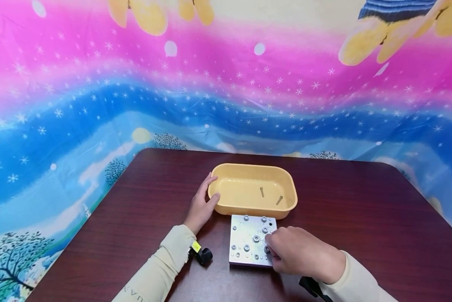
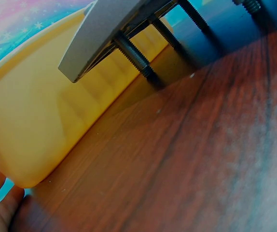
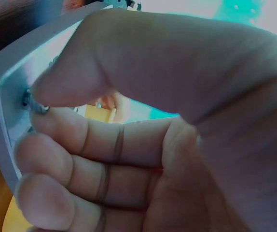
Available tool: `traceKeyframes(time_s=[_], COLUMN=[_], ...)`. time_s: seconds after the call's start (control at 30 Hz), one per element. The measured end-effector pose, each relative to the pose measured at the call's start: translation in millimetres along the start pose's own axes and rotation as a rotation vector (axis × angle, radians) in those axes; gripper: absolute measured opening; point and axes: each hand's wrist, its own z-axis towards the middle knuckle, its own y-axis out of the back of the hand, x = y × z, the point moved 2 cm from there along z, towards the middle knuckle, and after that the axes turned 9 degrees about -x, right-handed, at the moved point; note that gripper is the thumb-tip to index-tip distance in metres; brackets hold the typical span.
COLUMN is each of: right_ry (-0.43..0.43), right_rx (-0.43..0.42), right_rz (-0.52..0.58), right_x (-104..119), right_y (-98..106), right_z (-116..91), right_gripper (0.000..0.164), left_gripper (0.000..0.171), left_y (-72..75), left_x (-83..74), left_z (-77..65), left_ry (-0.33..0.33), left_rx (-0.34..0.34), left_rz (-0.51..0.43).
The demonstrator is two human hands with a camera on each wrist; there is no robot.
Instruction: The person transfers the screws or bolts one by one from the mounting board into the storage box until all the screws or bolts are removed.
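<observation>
My left hand (image 1: 201,208) grips the left end of a yellow plastic tray (image 1: 241,210), thumb over the rim and fingers outside. In front of the tray stands a square silver metal plate (image 1: 242,235) with several socket-head bolts in its holes. Below it, threaded bolt shanks (image 2: 133,55) stick down toward the table in the left wrist view. My right hand (image 1: 305,253) is at the plate's right edge. Between its thumb and index fingertip it pinches the head of a bolt (image 3: 38,106) at the plate; the fingers partly hide this bolt.
Two loose bolts, one near the middle (image 1: 262,192) and one further right (image 1: 279,200), lie inside the tray. Everything stands on a dark red-brown wooden table (image 1: 165,184). A colourful printed cloth (image 1: 226,84) hangs behind it.
</observation>
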Motion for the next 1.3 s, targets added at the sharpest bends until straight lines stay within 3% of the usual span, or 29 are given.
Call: traceKeyframes(time_s=[0.5,0.73,1.07,1.3], right_ry=[-0.044,-0.020,-0.089,-0.096], right_rx=[0.064,0.044,0.115,0.115], right_rz=[0.036,0.051,0.146,0.184], right_x=[-0.3,-1.0,-2.1,-1.9], right_y=[1.1,0.5,0.0,-0.1], right_z=[3.0,2.7,5.3,5.5], right_gripper=[0.027,0.027,0.024,0.023], left_gripper=[0.049,0.049,0.050,0.050], left_y=[0.3,0.5,0.6,0.3], left_x=[-0.1,-0.4,-0.8,-0.6], left_z=[-0.3,-0.1,-0.5,-0.5], left_ry=[-0.009,-0.013,-0.014,-0.014], left_rx=[-0.007,-0.010,-0.004,-0.003], left_rz=[-0.001,-0.005,-0.009,-0.005])
